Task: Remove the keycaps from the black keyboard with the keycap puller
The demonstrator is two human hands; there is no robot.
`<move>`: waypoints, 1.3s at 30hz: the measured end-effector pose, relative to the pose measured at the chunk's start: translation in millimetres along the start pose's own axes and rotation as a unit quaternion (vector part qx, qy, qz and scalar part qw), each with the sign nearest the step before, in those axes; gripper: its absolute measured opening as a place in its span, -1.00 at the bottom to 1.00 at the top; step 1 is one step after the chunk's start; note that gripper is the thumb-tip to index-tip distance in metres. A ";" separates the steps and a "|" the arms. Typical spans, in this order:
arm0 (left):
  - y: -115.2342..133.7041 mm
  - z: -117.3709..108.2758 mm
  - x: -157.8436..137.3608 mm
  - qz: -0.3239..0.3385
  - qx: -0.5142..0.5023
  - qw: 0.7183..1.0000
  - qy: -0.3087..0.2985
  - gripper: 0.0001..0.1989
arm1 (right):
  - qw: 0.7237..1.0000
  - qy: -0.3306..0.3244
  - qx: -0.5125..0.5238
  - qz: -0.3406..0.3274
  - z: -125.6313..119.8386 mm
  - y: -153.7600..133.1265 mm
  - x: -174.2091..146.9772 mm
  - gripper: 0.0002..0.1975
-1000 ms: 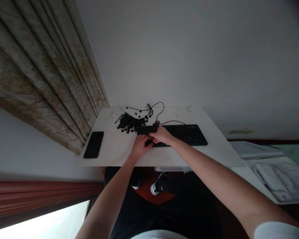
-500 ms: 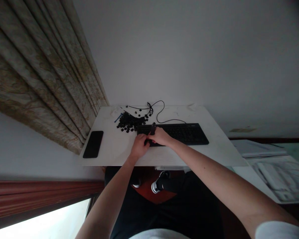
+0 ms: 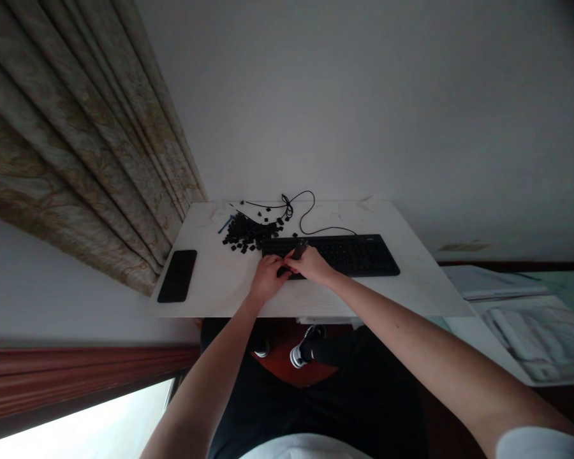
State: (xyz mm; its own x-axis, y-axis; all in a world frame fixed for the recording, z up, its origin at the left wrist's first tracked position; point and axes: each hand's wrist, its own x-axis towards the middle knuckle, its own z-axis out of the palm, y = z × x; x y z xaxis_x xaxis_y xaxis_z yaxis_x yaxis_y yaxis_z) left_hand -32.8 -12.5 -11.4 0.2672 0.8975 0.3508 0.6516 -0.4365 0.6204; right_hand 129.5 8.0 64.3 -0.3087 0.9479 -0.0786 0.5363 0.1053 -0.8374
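Observation:
A black keyboard (image 3: 363,256) lies across the white table, its left part under both of my hands. My left hand (image 3: 268,277) rests at its front left end, with the fingers curled on it and the thumb towards the right hand. My right hand (image 3: 312,262) is closed on a short, dark handled tool (image 3: 300,248), slanting up to the right. The tool's lower end is hidden between my fingers, so its kind cannot be made out. Behind the left hand lies a pile of loose black keycaps (image 3: 246,231).
A blue stick-like tool (image 3: 226,224) lies at the pile's left edge. The keyboard's black cable (image 3: 302,220) loops along the back. A black phone (image 3: 177,276) lies at the table's left. A patterned curtain (image 3: 105,127) hangs on the left, and the wall (image 3: 316,115) rises behind the table.
The dark tool's upper end has tipped to the right in my right hand. My left hand stays at the keyboard's left end. The whole view has shifted slightly.

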 end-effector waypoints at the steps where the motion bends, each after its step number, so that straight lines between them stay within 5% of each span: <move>1: -0.8 0.3 0.1 -0.001 0.002 1.000 -0.002 -0.86 | 1.000 0.002 -0.016 -0.012 0.3 -1.1 0.5 -0.85; 12: -5.9 1.4 0.5 0.016 0.018 1.000 -0.015 -0.78 | 0.989 0.002 -0.137 -0.056 2.9 -8.8 4.3 -0.85; 27: 10.0 -2.7 -5.3 0.035 0.113 0.993 -0.012 -0.72 | 0.990 0.018 -0.130 -0.051 3.0 -10.3 -1.0 -0.89; 35: 11.0 -2.5 -3.9 0.029 0.103 0.994 -0.003 -0.91 | 0.975 -0.013 -0.185 -0.125 -19.7 -69.3 22.0 -0.81; 39: 8.3 -5.4 -4.1 0.000 0.038 0.999 0.015 -0.90 | 0.991 -0.013 -0.103 -0.078 -34.6 -69.0 32.3 -0.87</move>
State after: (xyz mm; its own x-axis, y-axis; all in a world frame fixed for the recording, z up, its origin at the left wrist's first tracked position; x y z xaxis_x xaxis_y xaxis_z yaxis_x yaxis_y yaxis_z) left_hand -32.3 -20.1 -4.0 0.2465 0.8952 0.3713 0.7040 -0.4287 0.5662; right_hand 109.7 41.8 138.2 -0.4199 0.9072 0.0277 0.6287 0.3127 -0.7120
